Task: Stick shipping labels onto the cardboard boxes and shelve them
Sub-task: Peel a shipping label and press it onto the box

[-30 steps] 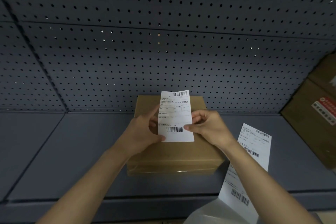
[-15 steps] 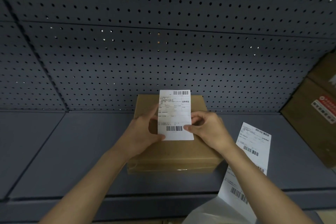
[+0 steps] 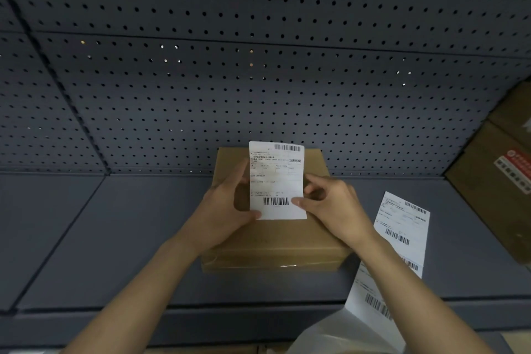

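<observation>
We hold the shipping label [image 3: 276,181] upright over the cardboard box [image 3: 273,241], one hand on each side. The left hand [image 3: 227,210] pinches its lower left edge with the thumb on the printed face. The right hand [image 3: 333,204] pinches the right edge just beside the lower barcode. The box lies flat on the shelf [image 3: 129,238], toward the back edge and close to the perforated back panel [image 3: 258,80]; we cannot tell whether it touches.

The label looks like thin, limp paper, very light, and it stands flat only because we hold it taut between both hands. If its backing is off, which we cannot see, the rear will grab whatever it meets, so we judge the outer margins the right place to hold it. The box seems stiff and low, with glossy tape along its front face that may be slippery. To shelve it we would take it by its two short sides.

A strip of further labels [image 3: 402,227] hangs over the shelf's front edge on the right, and a second brown box [image 3: 494,187] leans at the right end.
</observation>
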